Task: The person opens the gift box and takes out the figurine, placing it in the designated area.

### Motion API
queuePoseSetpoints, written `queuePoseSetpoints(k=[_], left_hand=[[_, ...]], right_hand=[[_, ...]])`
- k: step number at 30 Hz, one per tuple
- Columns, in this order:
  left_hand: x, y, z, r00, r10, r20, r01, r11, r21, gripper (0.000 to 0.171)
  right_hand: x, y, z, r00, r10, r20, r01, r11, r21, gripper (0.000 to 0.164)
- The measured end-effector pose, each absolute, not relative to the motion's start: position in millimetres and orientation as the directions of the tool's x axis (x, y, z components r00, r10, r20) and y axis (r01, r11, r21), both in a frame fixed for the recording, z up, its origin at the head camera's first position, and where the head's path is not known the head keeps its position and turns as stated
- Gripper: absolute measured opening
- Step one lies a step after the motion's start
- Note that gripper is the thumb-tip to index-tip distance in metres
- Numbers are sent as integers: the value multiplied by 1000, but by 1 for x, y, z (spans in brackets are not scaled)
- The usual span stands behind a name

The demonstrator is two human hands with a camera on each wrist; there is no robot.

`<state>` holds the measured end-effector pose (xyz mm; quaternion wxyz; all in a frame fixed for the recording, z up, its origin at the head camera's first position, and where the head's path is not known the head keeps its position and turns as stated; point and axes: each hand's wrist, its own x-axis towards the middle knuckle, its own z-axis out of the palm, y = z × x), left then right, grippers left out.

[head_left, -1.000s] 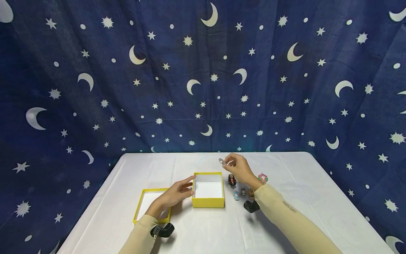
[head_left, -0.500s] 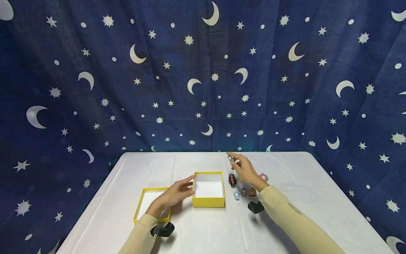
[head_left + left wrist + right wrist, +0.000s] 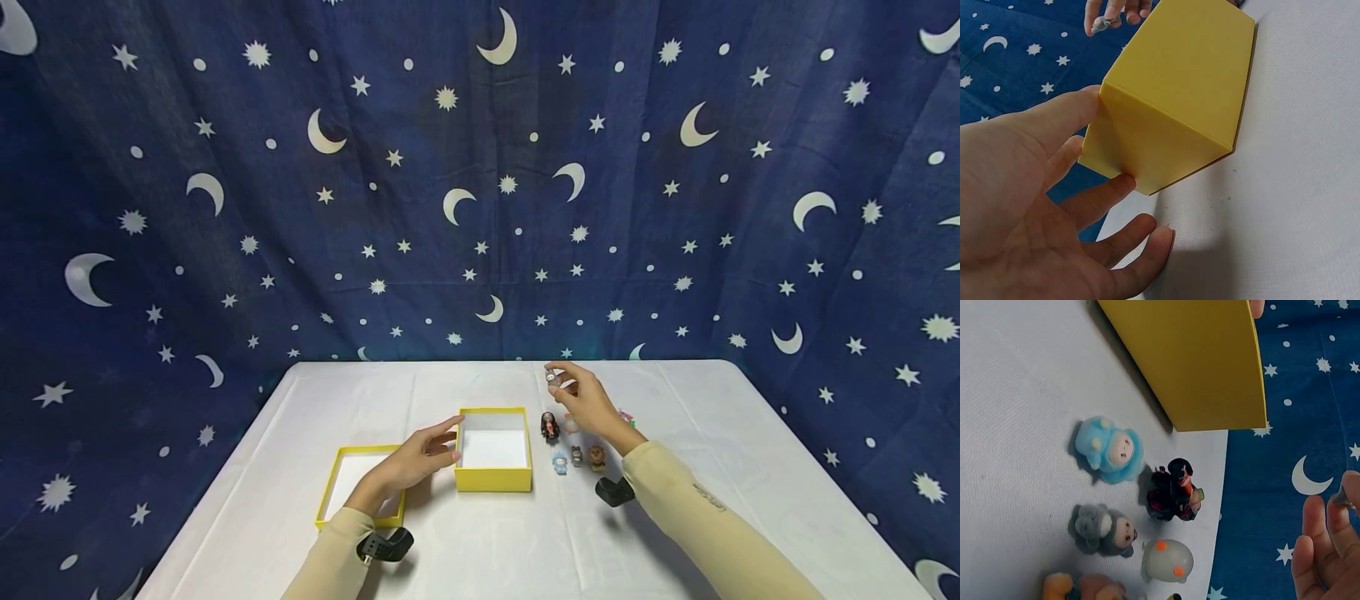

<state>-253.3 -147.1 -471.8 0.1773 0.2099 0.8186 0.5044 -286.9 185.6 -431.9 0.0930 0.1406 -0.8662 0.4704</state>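
My right hand [image 3: 588, 404] is raised above the table at the right of the yellow box, pinching a small grey figurine [image 3: 551, 377] with a pale face between thumb and fingers. The yellow box [image 3: 492, 479] stands lidless, its white inside showing. My left hand [image 3: 412, 458] touches the box's left wall; in the left wrist view its thumb meets the rim corner and its fingers are loosely spread. Below my right hand are a black-haired doll [image 3: 550, 427], a light blue figurine [image 3: 559, 463], another grey figurine [image 3: 576, 456] and a brown one [image 3: 597, 457].
The yellow-edged lid [image 3: 330, 492] lies with its white inside up at the left, partly under my left forearm. In the right wrist view a whitish round toy [image 3: 1169, 561] has orange spots. A colourful toy [image 3: 627, 418] is mostly hidden behind my right wrist.
My right hand has moved to the right with the grey figurine, which has turned more upright in the fingers. My left hand and the box have stayed put.
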Motion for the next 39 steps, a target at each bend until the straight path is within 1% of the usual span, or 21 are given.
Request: queuePoseSetpoints(k=[11, 17, 26, 32, 39], left_hand=[[-254, -146, -472, -841, 538, -63, 168, 370, 914, 63], [-253, -146, -472, -845, 531, -59, 170, 372, 913, 63], [-254, -147, -473, -847, 528, -65, 159, 367, 916, 63], [-253, -146, -473, -845, 531, -67, 161, 373, 914, 63], [-251, -146, -469, -844, 531, -73, 160, 380, 911, 65]], right_hand=[[-280, 201, -428, -928, -171, 331, -367, 566, -738, 42], [-278, 207, -428, -920, -174, 352, -387, 562, -731, 41], [-273, 220, -430, -923, -158, 350, -375, 567, -734, 41], [-265, 232, -432, -922, -151, 357, -372, 603, -706, 39], [-258, 244, -435, -930, -139, 341, -350, 621, -701, 39]])
